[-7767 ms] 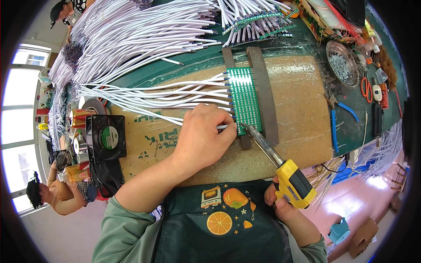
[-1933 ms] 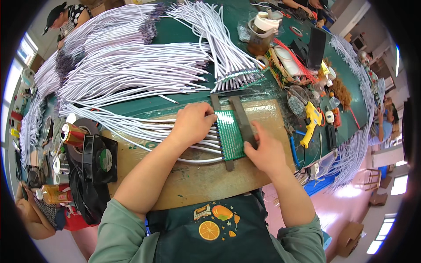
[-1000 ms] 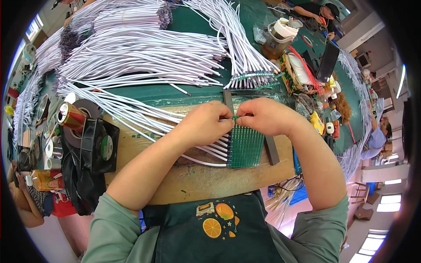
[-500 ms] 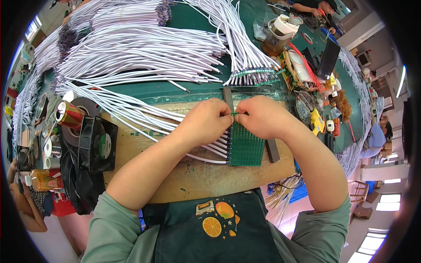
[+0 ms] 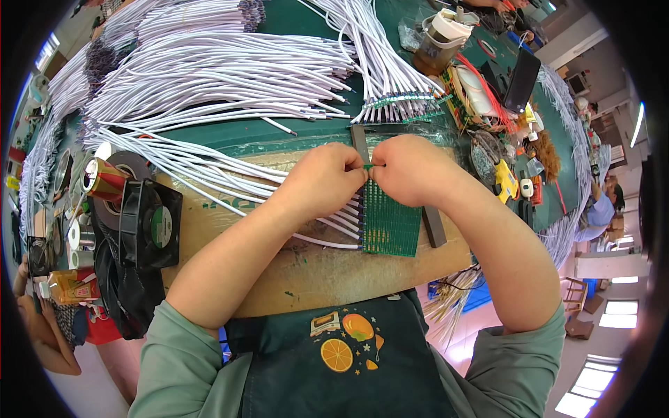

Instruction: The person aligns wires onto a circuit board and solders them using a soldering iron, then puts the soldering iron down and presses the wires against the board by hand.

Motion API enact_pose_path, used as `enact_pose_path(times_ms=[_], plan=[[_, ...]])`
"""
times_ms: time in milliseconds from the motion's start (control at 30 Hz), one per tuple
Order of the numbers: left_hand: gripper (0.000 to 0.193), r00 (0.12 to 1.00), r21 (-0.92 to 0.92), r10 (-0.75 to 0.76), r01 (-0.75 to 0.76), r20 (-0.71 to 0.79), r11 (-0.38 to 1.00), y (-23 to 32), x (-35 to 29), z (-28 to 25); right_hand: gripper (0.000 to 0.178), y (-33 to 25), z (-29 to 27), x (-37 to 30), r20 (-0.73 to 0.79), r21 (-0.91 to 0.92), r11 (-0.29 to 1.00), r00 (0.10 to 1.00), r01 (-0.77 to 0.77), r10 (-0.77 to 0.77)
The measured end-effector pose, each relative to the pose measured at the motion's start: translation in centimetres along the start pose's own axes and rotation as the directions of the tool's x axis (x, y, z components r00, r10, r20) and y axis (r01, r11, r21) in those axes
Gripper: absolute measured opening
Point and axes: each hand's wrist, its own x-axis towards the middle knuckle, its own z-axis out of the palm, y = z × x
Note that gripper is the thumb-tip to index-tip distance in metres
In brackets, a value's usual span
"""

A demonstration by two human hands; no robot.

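A green circuit board panel (image 5: 391, 226) lies on a worn brown work board. White cables (image 5: 237, 182) run in from the left and join its left edge in a row. My left hand (image 5: 326, 180) is closed in a pinch at the panel's top left corner, over the cables. My right hand (image 5: 411, 171) pinches close beside it, its fingertips almost meeting the left ones. A small bit of green board shows between the fingertips; the exact grip is hidden by the fingers. Under the panel runs a dark flat bar (image 5: 433, 227), its ends showing above and below.
Large bundles of white cables (image 5: 216, 76) cover the back left. Another bundle, ending in green boards (image 5: 401, 99), lies behind my hands. A black fan (image 5: 150, 226) and a red can (image 5: 104, 177) stand left. A drinking cup (image 5: 442, 42), phone (image 5: 521, 80) and yellow tool (image 5: 506, 180) are right.
The whole view has shifted slightly, with things sitting a little higher in it. Both hands keep their pinch at the panel's top corner.
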Motion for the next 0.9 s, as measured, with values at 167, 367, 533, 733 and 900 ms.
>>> enact_pose_path(times_ms=[167, 367, 533, 733, 900], plan=[[0.019, 0.999, -0.042, -0.01, 0.011, 0.037, 0.999, 0.2, -0.1, -0.8, 0.022, 1.3, -0.8, -0.5, 0.022, 0.177, 0.983, 0.998, 0.054, -0.058], [0.019, 0.992, -0.162, 0.122, -0.126, -0.035, 0.979, -0.6, 0.2, -1.0, 0.047, 6.1, 0.9, -2.8, 0.136, 0.974, 0.189, 0.99, -0.126, -0.044], [0.016, 0.969, -0.087, 0.224, -0.233, -0.103, 0.969, -1.6, 0.4, -0.1, 0.036, 5.2, 6.5, -2.3, 0.061, 0.996, -0.058, 0.996, -0.065, -0.064], [0.015, 0.946, 0.3, 0.302, -0.255, -0.12, 0.919, -0.6, -4.5, 2.0, 0.03, 5.6, 7.6, -1.5, 0.097, 0.959, -0.272, 0.994, -0.081, 0.047], [0.019, 0.889, 0.33, 0.452, -0.405, -0.077, 0.853, -2.1, -5.4, 2.8, 0.031, 4.9, 8.7, -3.6, 0.206, 0.95, -0.265, 0.97, -0.166, 0.131]])
